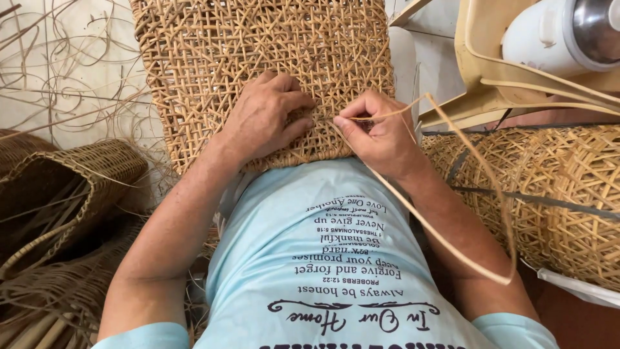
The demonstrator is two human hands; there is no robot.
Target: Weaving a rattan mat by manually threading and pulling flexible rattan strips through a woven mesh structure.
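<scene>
Loose cane strands (71, 97) litter the pale floor at the far left, and woven baskets crowd in on both sides of you: a dark one (61, 187) by your left elbow, a lighter open-weave one (555, 194) by your right.

Your woven cane panel (258, 58) lies against your lap, its near edge touching your light blue shirt (323, 258). Your left hand (265, 119) rests flat on the weave with its fingers spread and closed on nothing, pressing the panel down. Your right hand (381, 132) sits at the panel's lower right edge, its thumb and fingers pinched shut on a thin cane strip (452, 239), which loops out past your forearm and curves back up to the pinch.

That strip looks light, springy and fairly smooth; it will likely kink if bent sharply, so a hold close to the weave, where you have it, gives the most control. The panel seems stiff but light, and its open lattice could snag fingertips.
</scene>
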